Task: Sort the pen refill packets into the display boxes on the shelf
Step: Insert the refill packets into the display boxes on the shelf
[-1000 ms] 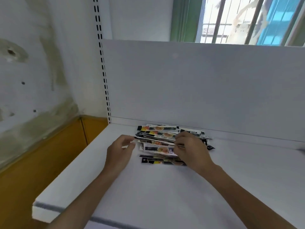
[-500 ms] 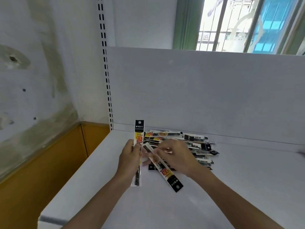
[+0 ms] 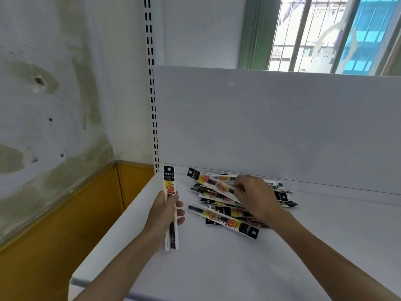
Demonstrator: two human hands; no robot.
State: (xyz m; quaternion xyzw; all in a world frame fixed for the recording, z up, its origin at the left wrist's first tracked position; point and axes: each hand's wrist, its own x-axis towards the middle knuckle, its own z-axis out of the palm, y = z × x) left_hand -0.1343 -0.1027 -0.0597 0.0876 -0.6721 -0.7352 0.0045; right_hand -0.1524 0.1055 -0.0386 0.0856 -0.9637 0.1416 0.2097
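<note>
So the left hand [image 3: 165, 216] is just left of the pile [image 3: 227, 211] on the shelf [image 3: 217, 268], fingers [image 3: 180, 204] curled round one refill packet [image 3: 169, 185] held pretty much upright, long axis vertical, black header end pointing up and away. The right hand [image 3: 256, 196] sits over the pile, fingertips [image 3: 238, 188] pinching a second packet [image 3: 208, 181] that lies diagonal, black header aimed at the pile's far-left corner.

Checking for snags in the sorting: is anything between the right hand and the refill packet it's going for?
Nothing visible does. The right hand pinches the top refill packet, which lies uppermost on the pile with no packet over it. No display boxes are in view, so that path cannot be judged.
</note>
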